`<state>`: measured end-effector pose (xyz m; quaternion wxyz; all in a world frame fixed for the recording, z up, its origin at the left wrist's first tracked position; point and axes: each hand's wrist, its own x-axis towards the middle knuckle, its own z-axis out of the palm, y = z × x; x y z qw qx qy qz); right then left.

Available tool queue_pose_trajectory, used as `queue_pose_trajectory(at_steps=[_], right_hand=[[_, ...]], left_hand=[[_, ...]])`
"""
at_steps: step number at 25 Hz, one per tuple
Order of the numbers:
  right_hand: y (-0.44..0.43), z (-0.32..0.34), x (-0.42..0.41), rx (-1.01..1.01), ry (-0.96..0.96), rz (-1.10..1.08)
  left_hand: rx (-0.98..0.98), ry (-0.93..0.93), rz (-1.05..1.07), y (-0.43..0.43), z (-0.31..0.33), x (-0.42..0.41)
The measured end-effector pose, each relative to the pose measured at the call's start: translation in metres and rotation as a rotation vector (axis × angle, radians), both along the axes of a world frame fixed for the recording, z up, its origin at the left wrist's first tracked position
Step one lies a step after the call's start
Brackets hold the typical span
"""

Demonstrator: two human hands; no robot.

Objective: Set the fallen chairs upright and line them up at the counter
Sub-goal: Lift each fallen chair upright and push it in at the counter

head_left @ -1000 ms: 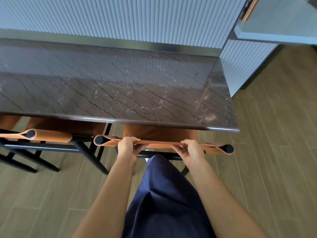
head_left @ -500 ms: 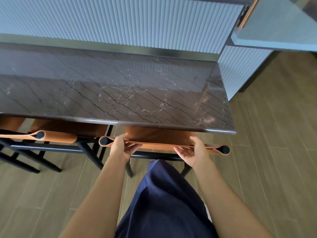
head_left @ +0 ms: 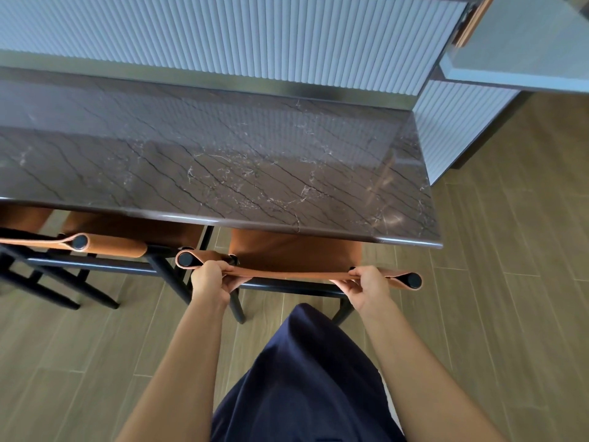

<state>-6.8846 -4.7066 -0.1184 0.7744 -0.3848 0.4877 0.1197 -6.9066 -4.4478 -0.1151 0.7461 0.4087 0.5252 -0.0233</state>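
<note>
Clenching left grip (head_left: 212,277) and right grip (head_left: 366,283) round the tan backrest (head_left: 287,275), holding the chair (head_left: 296,253) upright at 12 o'clock with seat tucked under the counter (head_left: 223,161) edge, sitting just beside a second chair (head_left: 108,245), also upright, at 10 o'clock.

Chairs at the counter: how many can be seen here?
3. The right chair, held by the left hand and right hand; the middle chair beside it; the far-left chair, cut off by the picture's edge. More may be hidden.
</note>
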Motion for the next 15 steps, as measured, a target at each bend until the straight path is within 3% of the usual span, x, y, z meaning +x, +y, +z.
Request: queue_pose_trajectory(at_steps=[15], right_hand=[[0.024,-0.005,0.022,0.05,-0.006,-0.052]], left_hand=[[-0.073,0.037,0.067,0.017,0.01,0.026]])
